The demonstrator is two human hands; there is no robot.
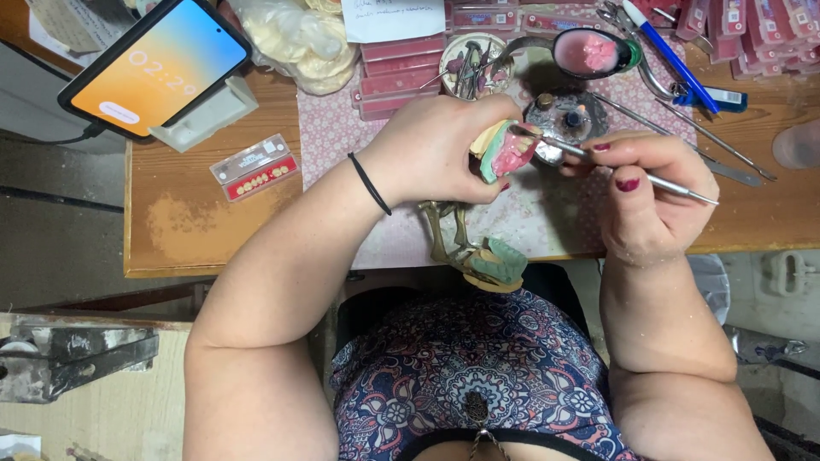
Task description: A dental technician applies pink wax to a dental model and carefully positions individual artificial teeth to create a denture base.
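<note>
My left hand point(436, 149) grips a dental model point(506, 151) of green plaster with pink wax and a cream base, held above the patterned mat point(329, 137). My right hand point(645, 192) holds a thin metal wax tool point(675, 185) like a pen, and its tip touches the pink wax on the model. A black band circles my left wrist. Below the hands a brass articulator point(461, 248) with a second green model lies at the table's near edge.
A small burner point(568, 115) sits just behind the model. A phone point(154, 64) leans on a white stand at the back left. Boxes of pink wax sheets, a dish of tools point(474, 64), a bowl of pink wax point(589, 53), a blue pen and metal instruments crowd the back.
</note>
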